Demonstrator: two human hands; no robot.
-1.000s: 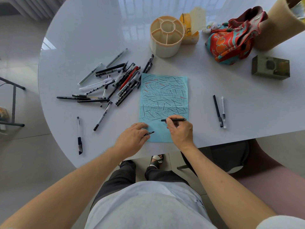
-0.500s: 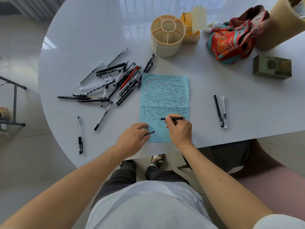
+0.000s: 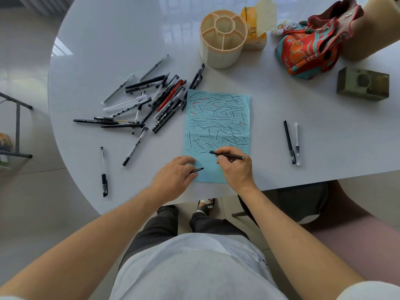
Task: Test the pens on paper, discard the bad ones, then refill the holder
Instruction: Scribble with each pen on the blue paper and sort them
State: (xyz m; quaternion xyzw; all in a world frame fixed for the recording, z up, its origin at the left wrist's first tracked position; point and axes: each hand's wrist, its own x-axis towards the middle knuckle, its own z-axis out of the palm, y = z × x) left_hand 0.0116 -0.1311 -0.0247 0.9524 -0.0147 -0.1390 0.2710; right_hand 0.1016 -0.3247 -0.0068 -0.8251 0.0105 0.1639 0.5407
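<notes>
A light blue sheet of paper (image 3: 217, 118), covered in black and red test strokes, lies on the white table (image 3: 281, 109). My right hand (image 3: 236, 168) grips a black pen (image 3: 227, 155) with its tip on the lower part of the sheet. My left hand (image 3: 175, 176) rests on the sheet's lower left corner and holds a black pen cap (image 3: 196, 170). A pile of several pens (image 3: 151, 102) lies left of the paper. Behind the sheet stands the beige pen holder (image 3: 223, 37), with nothing in its compartments.
Two pens (image 3: 292, 141) lie side by side right of the paper, and single pens (image 3: 104, 172) lie near the table's left front edge. A colourful cloth bag (image 3: 311, 42), a yellow tissue pack (image 3: 255, 24) and a small green box (image 3: 362, 86) sit at the back right.
My right hand has drawn the pen slightly up and to the right across the paper. The left hand has stayed in place with the cap.
</notes>
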